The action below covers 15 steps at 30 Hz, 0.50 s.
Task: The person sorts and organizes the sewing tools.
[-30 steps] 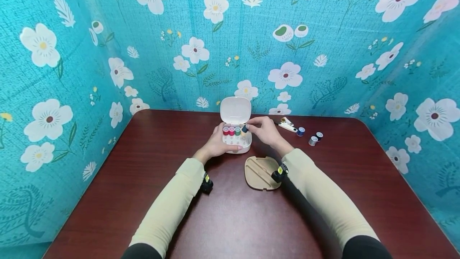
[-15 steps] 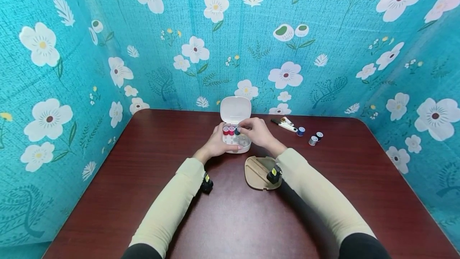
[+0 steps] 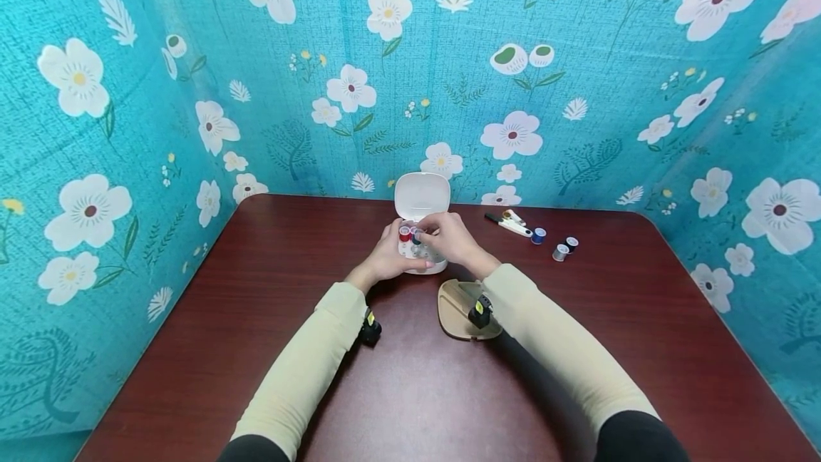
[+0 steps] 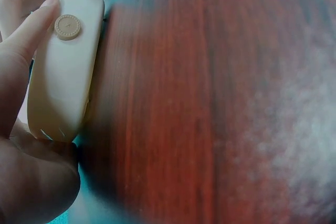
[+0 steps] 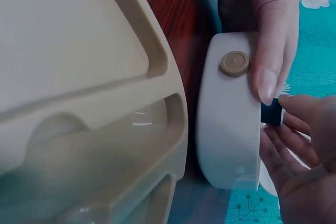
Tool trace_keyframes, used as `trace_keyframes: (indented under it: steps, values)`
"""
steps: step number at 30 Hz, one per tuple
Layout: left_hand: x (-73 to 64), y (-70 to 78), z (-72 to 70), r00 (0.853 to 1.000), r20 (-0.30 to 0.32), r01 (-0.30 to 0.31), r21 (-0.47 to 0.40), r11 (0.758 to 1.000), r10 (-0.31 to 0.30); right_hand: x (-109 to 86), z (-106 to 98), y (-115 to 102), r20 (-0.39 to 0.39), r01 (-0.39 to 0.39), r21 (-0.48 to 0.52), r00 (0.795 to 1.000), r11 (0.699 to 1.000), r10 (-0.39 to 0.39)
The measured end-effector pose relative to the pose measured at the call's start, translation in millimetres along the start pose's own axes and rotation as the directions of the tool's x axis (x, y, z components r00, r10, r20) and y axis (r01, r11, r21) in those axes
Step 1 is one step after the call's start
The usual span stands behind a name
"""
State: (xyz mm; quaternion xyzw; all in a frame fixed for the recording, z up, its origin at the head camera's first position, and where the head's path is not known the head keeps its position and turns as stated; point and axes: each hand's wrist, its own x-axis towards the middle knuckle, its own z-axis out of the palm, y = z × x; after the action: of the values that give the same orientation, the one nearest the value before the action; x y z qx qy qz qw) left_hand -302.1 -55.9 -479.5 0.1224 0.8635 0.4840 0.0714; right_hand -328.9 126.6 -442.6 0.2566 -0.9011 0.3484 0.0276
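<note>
A white sewing box (image 3: pixel 422 194) stands at the back middle with its lid raised. My left hand (image 3: pixel 385 255) grips its left side, the thumb along the front. A brown button-shaped knob (image 5: pixel 234 63) sits on the front wall. Between thumb and fingers, my right hand (image 3: pixel 452 237) pinches a dark thread spool (image 5: pixel 271 112) over the open box. A red spool (image 3: pixel 404 234) stands in the box's back row, and a pink spool beside it is partly hidden by the right hand. The left wrist view shows the box front (image 4: pixel 65 77) and the left thumb against it.
A beige compartment tray (image 3: pixel 452 312) lies in front of the box, under the right wrist. To the right are a blue spool (image 3: pixel 538 236), a grey spool (image 3: pixel 561 253), a black spool (image 3: pixel 571 243) and a white tool with a black tip (image 3: pixel 513 225).
My right hand has moved left with the dark spool, from the box's right side to beside the pink spool. The green spool seen earlier is now out of sight. My left hand stays put.
</note>
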Motion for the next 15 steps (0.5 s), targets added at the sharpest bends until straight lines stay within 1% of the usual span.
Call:
trace_keyframes:
  steps: [5,11,15]
  values:
    - [0.4,-0.3,-0.3,1.0,0.002,-0.006,-0.006,1.0,0.006,1.7,5,-2,0.018,0.01,-0.025,1.0,1.0,-0.01]
    - [-0.1,0.1,-0.3,1.0,0.002,-0.02,-0.012,1.0,0.02,4.2,10,-2,0.035,0.029,-0.009,0.999,1.0,-0.029]
    - [0.2,0.2,-0.1,0.999,0.001,-0.032,-0.004,0.999,0.032,6.5,14,-3,0.037,0.042,-0.022,0.998,0.999,-0.042]
